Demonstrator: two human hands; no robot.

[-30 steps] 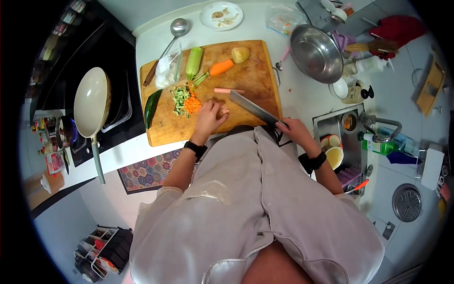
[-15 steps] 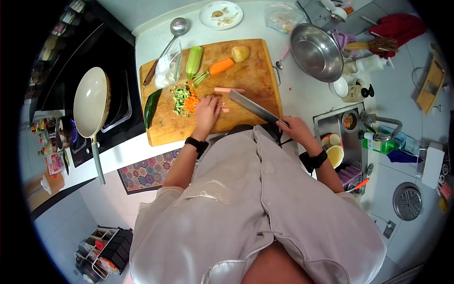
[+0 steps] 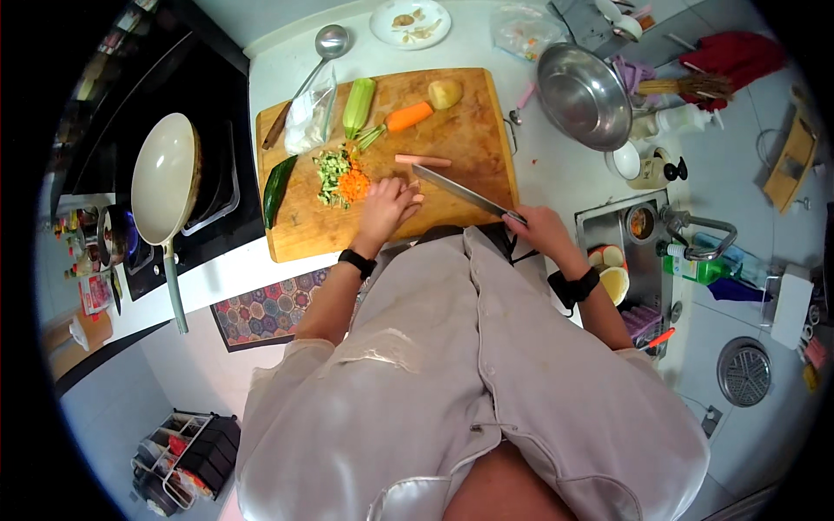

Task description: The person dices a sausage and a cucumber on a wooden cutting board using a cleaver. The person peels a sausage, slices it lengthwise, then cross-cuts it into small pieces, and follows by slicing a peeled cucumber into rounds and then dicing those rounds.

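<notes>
My right hand [image 3: 536, 227] grips the handle of a kitchen knife [image 3: 465, 190]; its blade points left over the wooden cutting board [image 3: 469, 113]. The fingers of my left hand [image 3: 387, 208] are bent together over small pink sausage pieces [image 3: 418, 199], just left of the blade tip. A pink sausage strip [image 3: 423, 161] lies beyond the blade. Beside my left hand are diced carrot [image 3: 353, 185] and diced green vegetable [image 3: 332, 174]. Farther back lie a peeled carrot [image 3: 408, 116], a pale green vegetable piece [image 3: 358, 104], a peeled potato [image 3: 445, 94] and a dark cucumber piece [image 3: 278, 189].
A clear bag [image 3: 310, 117] and a ladle [image 3: 330, 42] lie at the board's back left. Behind it stands a white plate [image 3: 426, 30] with scraps. A frying pan [image 3: 165, 178] rests on the left stove. Right are a steel bowl [image 3: 582, 95] and a sink [image 3: 599, 227].
My left hand has shifted slightly right onto the pink pieces, its fingers closing over them. The knife has moved a little left and its blade has turned more edge-on.
</notes>
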